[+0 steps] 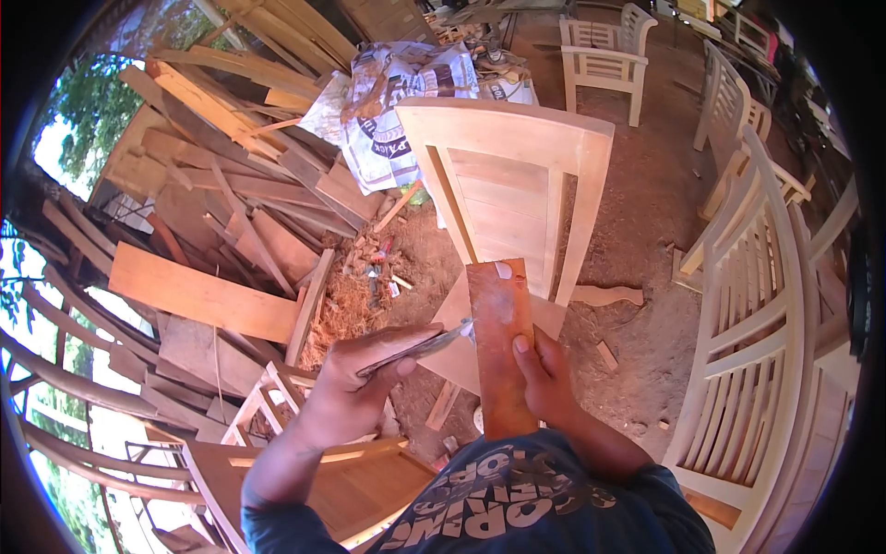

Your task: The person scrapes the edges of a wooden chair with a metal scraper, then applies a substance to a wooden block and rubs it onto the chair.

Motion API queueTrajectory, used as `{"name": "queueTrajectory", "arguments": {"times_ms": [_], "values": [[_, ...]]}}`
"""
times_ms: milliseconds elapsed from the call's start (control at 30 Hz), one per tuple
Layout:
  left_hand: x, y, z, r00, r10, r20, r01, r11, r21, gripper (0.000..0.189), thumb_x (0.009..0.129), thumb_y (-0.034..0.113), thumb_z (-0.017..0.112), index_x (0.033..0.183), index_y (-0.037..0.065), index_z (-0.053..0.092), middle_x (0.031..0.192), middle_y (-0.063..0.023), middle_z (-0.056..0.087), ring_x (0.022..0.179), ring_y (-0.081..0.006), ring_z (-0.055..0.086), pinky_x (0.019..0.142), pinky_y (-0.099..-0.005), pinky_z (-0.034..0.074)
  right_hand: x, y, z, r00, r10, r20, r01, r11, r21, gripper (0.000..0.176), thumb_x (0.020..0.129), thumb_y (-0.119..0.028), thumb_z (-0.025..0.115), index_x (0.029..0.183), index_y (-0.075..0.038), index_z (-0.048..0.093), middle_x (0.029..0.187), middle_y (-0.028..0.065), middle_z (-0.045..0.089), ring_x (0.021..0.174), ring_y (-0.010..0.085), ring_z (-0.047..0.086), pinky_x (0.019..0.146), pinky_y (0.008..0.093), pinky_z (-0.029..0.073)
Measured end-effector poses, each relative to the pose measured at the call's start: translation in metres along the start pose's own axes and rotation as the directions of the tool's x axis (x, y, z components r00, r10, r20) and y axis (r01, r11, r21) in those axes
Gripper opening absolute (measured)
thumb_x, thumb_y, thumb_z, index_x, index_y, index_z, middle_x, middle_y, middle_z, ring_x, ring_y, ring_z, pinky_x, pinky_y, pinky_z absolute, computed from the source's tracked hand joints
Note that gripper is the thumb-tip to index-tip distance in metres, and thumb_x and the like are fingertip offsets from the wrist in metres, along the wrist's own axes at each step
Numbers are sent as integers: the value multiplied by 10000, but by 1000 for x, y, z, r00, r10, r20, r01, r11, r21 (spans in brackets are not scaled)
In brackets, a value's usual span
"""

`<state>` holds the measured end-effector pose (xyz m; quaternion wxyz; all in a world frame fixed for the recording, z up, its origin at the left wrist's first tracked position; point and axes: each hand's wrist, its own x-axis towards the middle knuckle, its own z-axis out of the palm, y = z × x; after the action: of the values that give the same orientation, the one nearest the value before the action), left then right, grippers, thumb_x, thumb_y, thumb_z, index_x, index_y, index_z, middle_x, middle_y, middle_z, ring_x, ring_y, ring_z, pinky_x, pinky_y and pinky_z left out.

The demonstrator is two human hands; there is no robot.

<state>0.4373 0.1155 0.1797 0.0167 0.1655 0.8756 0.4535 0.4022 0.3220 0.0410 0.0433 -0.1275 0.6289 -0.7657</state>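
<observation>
My left hand (355, 374) is closed around a flat, thin-bladed putty knife (426, 345), its tip at the left edge of a small reddish-brown board (498, 388). A dab of white paste sits by the blade's tip, and a pale smear marks the upper part of the board. Gripping the board's right edge is my right hand (551, 374), thumb on top. The board stands tilted in front of my shirt. Just beyond it is an unpainted wooden chair (503, 120) with a slatted back panel; the board hides part of its seat.
Planks and offcuts (203, 291) are heaped on the left. A printed white sack (388, 138) lies behind the chair. Slatted benches (748, 369) line the right side, and an armchair (604, 69) stands at the back. A panelled wooden piece (341, 494) lies near my left elbow.
</observation>
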Motion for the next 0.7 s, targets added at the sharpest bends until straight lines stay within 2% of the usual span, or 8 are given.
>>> {"name": "queueTrajectory", "arguments": {"times_ms": [100, 200, 233, 333, 367, 567, 667, 700], "values": [[-9, -10, 16, 987, -19, -161, 14, 999, -33, 411, 834, -112, 557, 1230, 0, 578, 1135, -187, 640, 1046, -273, 638, 896, -314, 476, 2, 8, 7, 996, 77, 39, -85, 958, 274, 352, 1015, -303, 424, 1075, 16, 559, 887, -5, 574, 824, 67, 504, 736, 256, 418], [-12, -21, 45, 917, 256, -305, -179, 949, 258, 453, 810, -96, 570, 1250, 12, 571, 1159, -199, 614, 1041, -316, 627, 916, -331, 478, 2, 10, 13, 981, 171, 92, -194, 862, 469, 366, 1013, -321, 429, 1123, 3, 561, 950, 0, 589, 869, 68, 522, 784, 246, 425], [-14, -26, 54, 901, 334, -277, -247, 919, 306, 516, 757, -85, 602, 1252, 58, 578, 1237, -201, 550, 1104, -358, 576, 966, -422, 455, 1, 8, 15, 975, 190, 117, -223, 836, 502, 366, 1012, -317, 433, 1134, 4, 558, 971, 3, 590, 887, 68, 524, 796, 244, 426], [-19, -50, 79, 846, 511, -149, -337, 731, 594, 544, 712, -77, 619, 1229, 88, 583, 1284, -185, 493, 1176, -379, 516, 1003, -512, 406, 0, 6, 18, 964, 193, 183, -263, 795, 547, 368, 1011, -310, 438, 1163, 7, 549, 1027, 13, 594, 936, 71, 531, 829, 243, 428], [-21, -65, 86, 815, 543, -202, -364, 752, 550, 477, 729, -26, 629, 1188, 97, 586, 1294, -160, 472, 1218, -379, 469, 1018, -570, 366, -1, 10, 17, 968, 158, 194, -240, 810, 535, 370, 1011, -308, 437, 1171, 7, 546, 1041, 16, 597, 949, 73, 533, 836, 244, 428], [-36, -72, 79, 945, 323, -47, -212, 715, 666, 419, 756, 58, 627, 1173, 73, 583, 1307, -167, 456, 1246, -366, 427, 1036, -554, 351, -14, 40, 13, 977, 184, 109, -213, 858, 467, 366, 1014, -302, 428, 1171, 11, 535, 937, -13, 561, 857, 54, 488, 767, 221, 401], [-42, -105, 71, 994, 85, -71, -4, 669, 743, 408, 757, 28, 596, 1164, 36, 575, 1297, -193, 460, 1255, -375, 411, 1045, -527, 351, -17, 29, 6, 996, 77, 40, -86, 919, 385, 357, 1017, -301, 419, 1126, 17, 540, 855, -27, 519, 788, 48, 443, 708, 216, 374], [-44, -108, 68, 988, 89, -125, 11, 771, 637, 423, 748, -86, 539, 1163, -6, 556, 1256, -206, 497, 1208, -367, 470, 1020, -444, 391, -14, 21, 2, 999, 25, 28, -33, 933, 360, 356, 1018, -301, 416, 1108, 19, 543, 829, -30, 505, 766, 46, 427, 689, 216, 364]]}}
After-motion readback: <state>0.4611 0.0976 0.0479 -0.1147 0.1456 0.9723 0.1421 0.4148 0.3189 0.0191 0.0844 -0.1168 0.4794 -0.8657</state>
